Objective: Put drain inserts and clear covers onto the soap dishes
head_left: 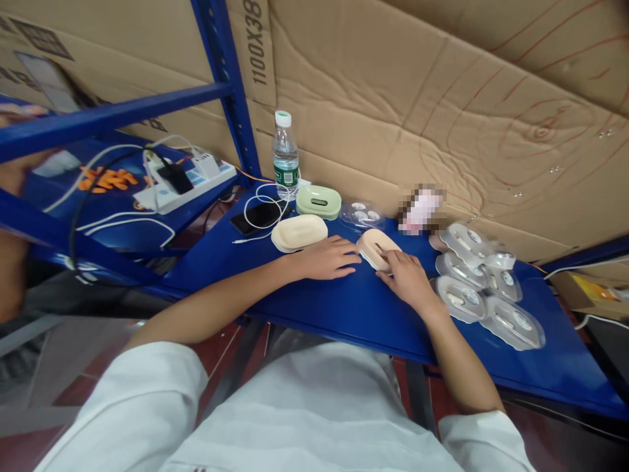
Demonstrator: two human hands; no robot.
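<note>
My left hand [335, 257] lies palm down with its fingers stretched out, just left of a peach oval soap dish [369, 245]. My right hand [407, 274] grips the near right end of that dish, its fingers over the top and its thumb at the side. A dark slot shows in the dish's middle. Behind my left hand sits a cream oval soap dish [299, 231]. Beyond it is a pale green soap dish [319, 198] with a similar slot. Clear plastic packaging [360, 215] lies behind the peach dish.
Several clear plastic packs [462, 298] are piled at the right of the blue table [324, 314]. A water bottle [285, 160], a phone [260, 216] and a white cable [253, 240] stand or lie at the back left. A power strip [184, 190] rests beyond the blue frame; a co-worker's arm [12, 255] is far left.
</note>
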